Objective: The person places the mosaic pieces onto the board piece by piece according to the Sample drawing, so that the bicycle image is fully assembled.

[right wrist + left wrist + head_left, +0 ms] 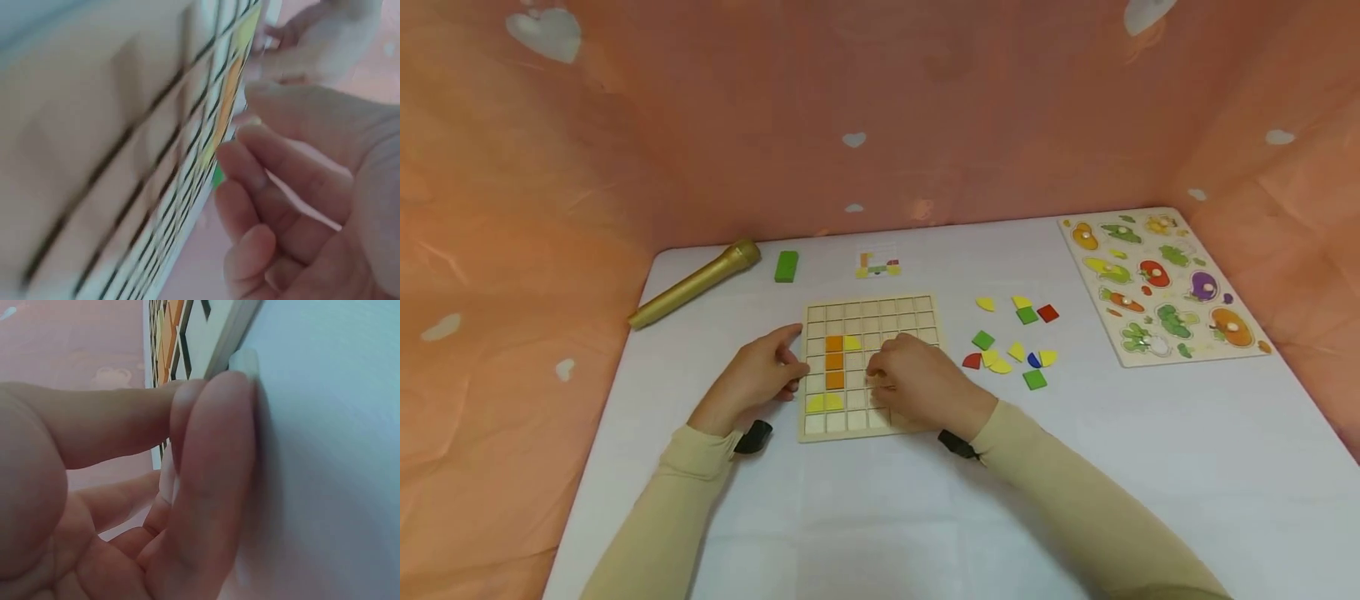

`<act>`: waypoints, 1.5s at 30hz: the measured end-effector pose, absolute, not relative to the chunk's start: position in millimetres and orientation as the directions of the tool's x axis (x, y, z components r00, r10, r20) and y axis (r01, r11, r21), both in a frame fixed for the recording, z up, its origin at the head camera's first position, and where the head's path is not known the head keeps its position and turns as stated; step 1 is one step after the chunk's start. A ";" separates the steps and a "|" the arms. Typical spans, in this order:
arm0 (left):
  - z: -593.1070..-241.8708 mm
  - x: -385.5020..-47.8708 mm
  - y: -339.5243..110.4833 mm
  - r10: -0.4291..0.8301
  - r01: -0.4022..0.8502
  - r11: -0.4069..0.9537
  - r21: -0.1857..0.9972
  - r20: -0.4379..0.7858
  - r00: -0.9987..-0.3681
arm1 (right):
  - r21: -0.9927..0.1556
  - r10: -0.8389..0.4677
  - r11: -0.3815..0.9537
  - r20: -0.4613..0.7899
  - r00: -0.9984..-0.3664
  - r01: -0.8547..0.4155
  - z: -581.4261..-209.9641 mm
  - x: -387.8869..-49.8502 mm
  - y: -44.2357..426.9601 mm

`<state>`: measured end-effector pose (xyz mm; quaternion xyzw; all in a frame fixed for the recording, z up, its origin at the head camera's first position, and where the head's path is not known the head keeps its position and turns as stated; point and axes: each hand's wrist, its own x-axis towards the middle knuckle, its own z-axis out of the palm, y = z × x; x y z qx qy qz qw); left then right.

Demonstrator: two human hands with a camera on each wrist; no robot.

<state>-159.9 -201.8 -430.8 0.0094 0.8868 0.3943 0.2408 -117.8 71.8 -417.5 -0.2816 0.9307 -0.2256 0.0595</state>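
A wooden grid board (853, 423) lies on the table with three orange squares (835, 361) in one column. Yellow quarter-circle pieces (824, 403) sit in its cells, two at lower left and one beside the top orange square. My left hand (752, 375) is at the board's left edge, thumb and a finger pinching the rim. Over the board's middle, my right hand (921, 383) has its thumb and index finger together. Between them the right wrist view shows a sliver of a small yellow piece (256, 121); its shape is mostly hidden.
Right of the board lie several loose yellow, green, red and blue pieces (1035, 380). A pattern card (877, 265) and a green block (786, 267) are behind the board. A gold microphone (696, 283) lies back left; a vegetable peg puzzle (1165, 287) lies far right.
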 end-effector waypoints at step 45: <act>-432.0 -160.8 -205.7 0.206 -0.182 0.669 0.720 -0.416 -0.886 | -0.300 -0.414 0.870 -0.011 -0.910 -0.392 -426.9 -95.6 218.5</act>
